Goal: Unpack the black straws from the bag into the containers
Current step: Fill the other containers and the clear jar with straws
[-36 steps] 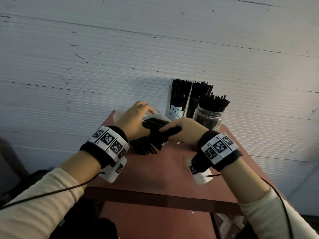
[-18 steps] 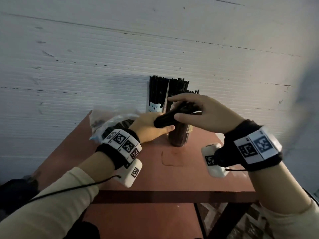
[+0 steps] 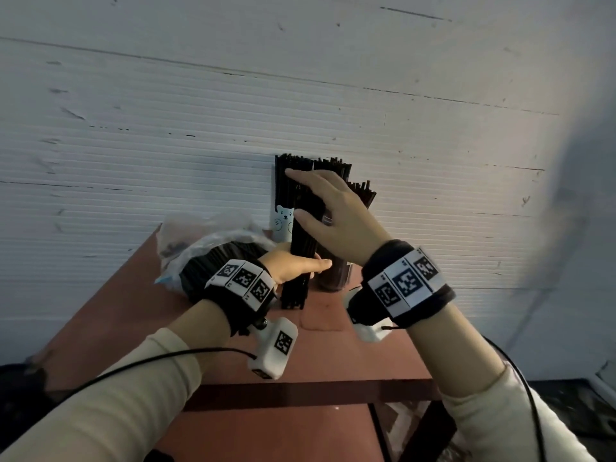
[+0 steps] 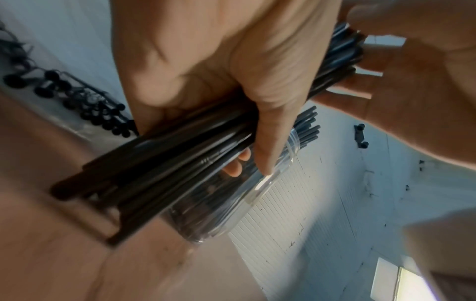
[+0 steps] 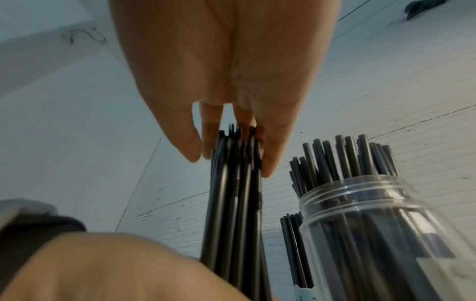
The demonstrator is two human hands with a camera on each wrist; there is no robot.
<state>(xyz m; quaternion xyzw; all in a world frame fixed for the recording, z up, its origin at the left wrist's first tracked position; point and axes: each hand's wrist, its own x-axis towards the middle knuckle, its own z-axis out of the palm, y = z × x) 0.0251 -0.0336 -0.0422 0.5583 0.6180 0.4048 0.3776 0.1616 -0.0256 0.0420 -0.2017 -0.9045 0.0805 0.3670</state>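
A bundle of black straws (image 3: 301, 241) stands upright with its lower ends on the red table (image 3: 333, 348). My left hand (image 3: 295, 266) grips the bundle low down, thumb across the front (image 4: 257, 142). My right hand (image 3: 328, 211) holds the upper part, thumb on one side and fingers on the other (image 5: 229, 160), fingertips at the straw tops. Just behind stand a bear-print cup (image 3: 283, 223) and a clear jar (image 3: 333, 278), both packed with straws. The jar (image 5: 360, 224) is right of the bundle (image 5: 231, 213). The clear bag (image 3: 206, 241) lies at the left with more straws inside.
A white ribbed wall (image 3: 200, 128) rises directly behind the containers. The table's front edge (image 3: 300, 391) is near my forearms. A third bunch of straws (image 3: 333, 166) stands behind the jar; its holder is hidden. Cables run from both wrist cameras.
My right hand carried the bundle from the bag toward the containers and turned it upright. My left hand left the bag and took hold of the bundle's lower part.
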